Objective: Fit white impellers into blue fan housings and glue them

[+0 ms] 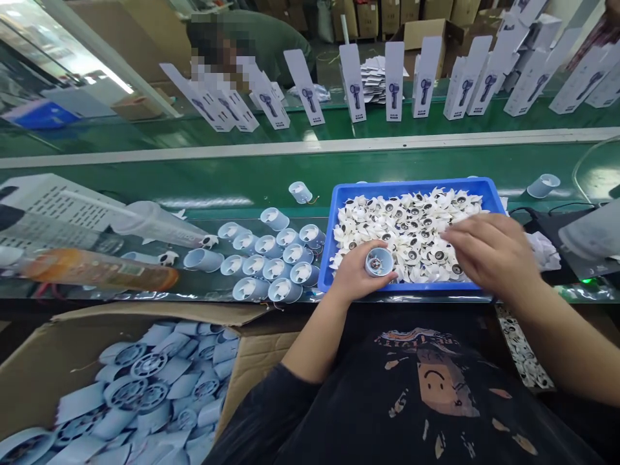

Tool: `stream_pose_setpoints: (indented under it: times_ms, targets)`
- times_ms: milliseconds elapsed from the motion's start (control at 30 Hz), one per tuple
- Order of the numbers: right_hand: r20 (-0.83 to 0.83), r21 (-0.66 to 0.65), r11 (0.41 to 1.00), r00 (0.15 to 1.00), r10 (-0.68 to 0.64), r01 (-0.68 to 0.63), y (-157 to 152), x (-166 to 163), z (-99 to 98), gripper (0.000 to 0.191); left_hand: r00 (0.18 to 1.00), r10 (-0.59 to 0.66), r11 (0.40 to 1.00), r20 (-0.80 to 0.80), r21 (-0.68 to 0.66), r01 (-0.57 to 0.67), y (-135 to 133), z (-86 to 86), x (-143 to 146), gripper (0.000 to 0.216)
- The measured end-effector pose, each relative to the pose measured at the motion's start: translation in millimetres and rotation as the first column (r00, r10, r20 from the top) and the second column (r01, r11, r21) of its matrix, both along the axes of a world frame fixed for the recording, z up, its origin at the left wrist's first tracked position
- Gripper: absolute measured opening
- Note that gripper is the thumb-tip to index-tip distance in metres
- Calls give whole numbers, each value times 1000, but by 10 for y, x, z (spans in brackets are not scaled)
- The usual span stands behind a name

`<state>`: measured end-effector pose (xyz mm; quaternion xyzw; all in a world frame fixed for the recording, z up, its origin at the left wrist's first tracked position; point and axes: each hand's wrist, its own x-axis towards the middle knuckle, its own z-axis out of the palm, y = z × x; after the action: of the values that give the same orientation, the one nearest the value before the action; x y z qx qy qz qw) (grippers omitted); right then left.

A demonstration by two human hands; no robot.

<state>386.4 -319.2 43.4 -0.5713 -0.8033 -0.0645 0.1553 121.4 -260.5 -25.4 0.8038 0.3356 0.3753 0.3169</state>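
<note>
My left hand [357,274] is closed around a pale blue fan housing [379,261], its open end facing me, at the near edge of a blue tray [339,194]. The tray is full of small white fan impellers [407,226]. My right hand [489,252] reaches into the tray's right side with fingers curled down onto the impellers; what the fingertips pinch is hidden.
Several pale blue housings [271,258] lie grouped left of the tray. A cardboard box [145,387] at lower left holds many more. An orange bottle [101,271] lies at left. White product boxes [394,81] stand beyond the green conveyor [242,174], where another person sits.
</note>
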Motion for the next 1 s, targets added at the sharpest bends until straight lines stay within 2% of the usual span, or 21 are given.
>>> stream_pose_setpoints:
  times_ms: [33, 100, 233, 333, 433, 533, 600, 667, 767, 867, 933, 1000]
  targets:
    - [81, -76, 997, 996, -28, 34, 126, -27, -50, 16, 1000, -4, 1000, -8, 1, 4, 2, -2, 4, 49]
    - [235, -211, 966, 967, -99, 150, 365, -64, -149, 17, 1000, -12, 1000, -28, -5, 12, 7, -10, 10, 49]
    - [431, -289, 882, 873, -228, 372, 651, -181, -274, 9, 997, -37, 998, -73, -52, 33, 14, 5, 35, 49]
    - [447, -314, 838, 848, -285, 447, 709, -293, -246, 13, 996, -49, 994, -80, -97, 41, 19, 35, 57, 49]
    - [343, -350, 821, 877, -335, 451, 675, -342, -103, 11, 1000, -2, 992, -8, -125, 2, 14, 28, 52, 50]
    - [81, -393, 851, 935, -345, 348, 505, -353, 68, 18, 976, 127, 979, 179, -181, -94, -35, -20, -3, 58]
    - [-178, -459, 868, 938, -298, 189, 325, -389, 122, 28, 952, 153, 963, 266, -254, -84, -106, -36, -60, 65]
    - [-447, -522, 853, 856, -259, -14, 145, -464, 99, 44, 955, 111, 954, 274, -298, -25, -197, -5, -120, 65]
    - [-712, -556, 788, 640, -289, -264, -24, -601, -28, 61, 984, -15, 968, 175, -243, 58, -326, 118, -190, 55]
    - [-812, -547, 728, 473, -342, -412, -60, -693, -160, 57, 993, -90, 988, 74, -123, 98, -405, 219, -221, 51]
    - [-839, -527, 721, 413, -354, -450, -64, -728, -210, 55, 994, -93, 994, 52, -60, 97, -432, 229, -232, 53]
    - [-853, -502, 744, 395, -340, -442, -87, -761, -220, 51, 996, -90, 996, 17, -28, 90, -450, 209, -241, 55]
